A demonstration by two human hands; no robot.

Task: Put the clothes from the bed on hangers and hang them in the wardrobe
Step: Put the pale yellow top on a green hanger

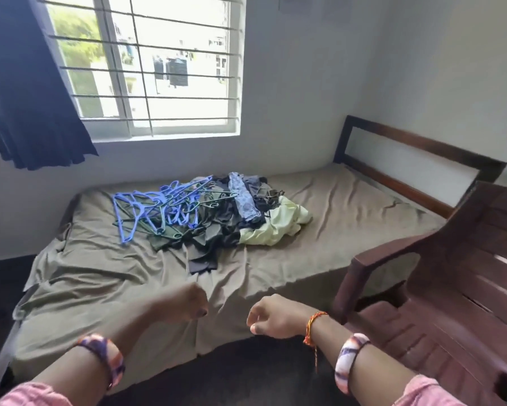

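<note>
Two empty hands, left hand (185, 303) and right hand (271, 316), hover loosely curled over the bed (349, 206). Clothes (231, 218) and hangers (155, 209) lie mid-mattress, untouched. Next likely requires reaching forward.

A pile of clothes (234, 218) lies mid-bed (349, 230), blue hangers (155, 209) on its left. Both hands, left hand (185, 303) and right hand (275, 316), hover loosely curled, holding nothing, over the near edge. A brown chair (451, 303) stands right.
</note>
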